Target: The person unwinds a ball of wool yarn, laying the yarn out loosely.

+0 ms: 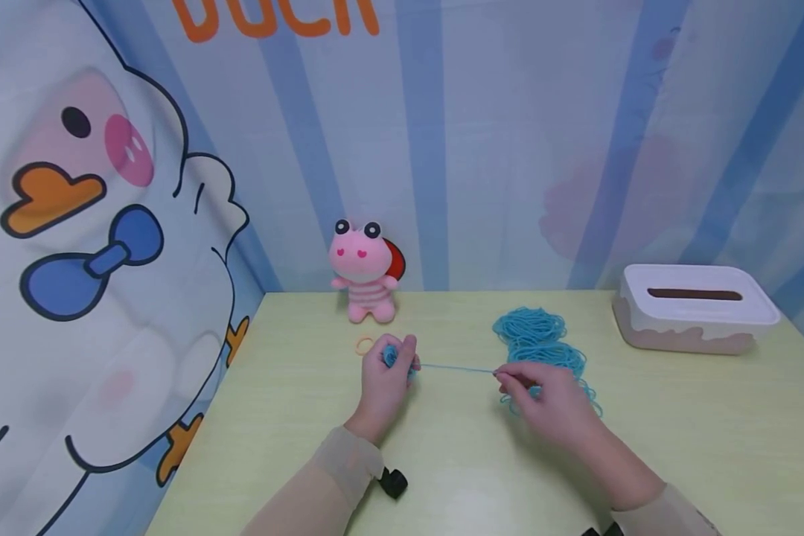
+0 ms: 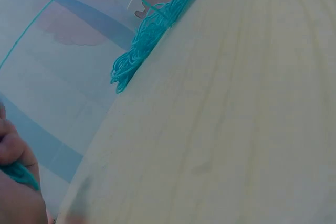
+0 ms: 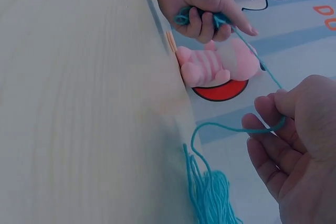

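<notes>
My left hand (image 1: 386, 383) grips a small wound bundle of blue yarn (image 1: 391, 356), its fingers curled round it. From that bundle a single strand (image 1: 457, 368) runs taut across to my right hand (image 1: 554, 402), which pinches it between thumb and forefinger. A loose skein of blue yarn (image 1: 534, 339) lies on the table just behind the right hand, partly covered by it. In the right wrist view the strand (image 3: 226, 126) passes through the right fingers and curves down to the skein (image 3: 214, 195).
An orange elastic band (image 1: 364, 345) lies beside the left hand. Behind it stands a pink plush toy (image 1: 364, 272) with a striped body. At the back right is a white and brown tissue box (image 1: 700, 309). A printed cloth backdrop (image 1: 496, 149) hangs behind the table (image 1: 442, 461).
</notes>
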### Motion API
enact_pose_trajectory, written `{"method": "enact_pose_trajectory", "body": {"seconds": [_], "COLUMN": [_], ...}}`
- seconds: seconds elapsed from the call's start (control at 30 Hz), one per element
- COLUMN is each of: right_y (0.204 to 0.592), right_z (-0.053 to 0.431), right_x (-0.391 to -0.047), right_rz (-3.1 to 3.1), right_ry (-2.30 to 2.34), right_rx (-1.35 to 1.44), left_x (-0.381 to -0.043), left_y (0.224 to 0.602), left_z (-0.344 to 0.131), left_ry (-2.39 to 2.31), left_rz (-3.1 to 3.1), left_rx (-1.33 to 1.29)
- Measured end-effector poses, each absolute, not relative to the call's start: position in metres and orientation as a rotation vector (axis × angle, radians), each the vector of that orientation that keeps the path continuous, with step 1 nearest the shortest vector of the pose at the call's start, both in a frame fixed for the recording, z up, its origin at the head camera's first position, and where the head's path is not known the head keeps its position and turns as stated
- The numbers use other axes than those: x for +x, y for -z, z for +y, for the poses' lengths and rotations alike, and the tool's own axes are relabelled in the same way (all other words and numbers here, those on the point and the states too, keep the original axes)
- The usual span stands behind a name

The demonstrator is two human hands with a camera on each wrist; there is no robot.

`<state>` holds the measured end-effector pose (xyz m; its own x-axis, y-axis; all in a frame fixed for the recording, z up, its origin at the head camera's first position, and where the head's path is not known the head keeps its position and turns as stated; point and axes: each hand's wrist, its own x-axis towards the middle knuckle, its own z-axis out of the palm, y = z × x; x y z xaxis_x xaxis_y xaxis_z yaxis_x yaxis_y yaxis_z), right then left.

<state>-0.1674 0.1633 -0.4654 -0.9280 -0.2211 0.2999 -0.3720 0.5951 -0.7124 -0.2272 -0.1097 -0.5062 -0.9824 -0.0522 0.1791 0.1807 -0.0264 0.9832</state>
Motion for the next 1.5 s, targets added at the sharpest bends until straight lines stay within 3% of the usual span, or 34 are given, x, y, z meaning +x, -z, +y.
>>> {"method": "enact_pose_trajectory", "body": {"seconds": [1.03,1.23,1.5], "right_y": [0.468,0.467,0.468], "right_z": [0.272,0.246,0.147], "right_x": [-0.176,-0.175,-0.173], "right_rz": [-3.006,-2.925,-2.778], "right_ry": [-0.884,-0.829,-1.019], "right_rx": [0.187,0.260,0.581], "left_x": [-0.230,-0.230,-0.229], "left_y": [0.511,0.511,0.509], "left_z": [-0.111,-0.109,-0.109], "left_ry": [2.129,2.183,2.151], "left_rz": [-1.888,-1.889,-1.943], "left_rx": [-0.174,-0.228,-0.241]}}
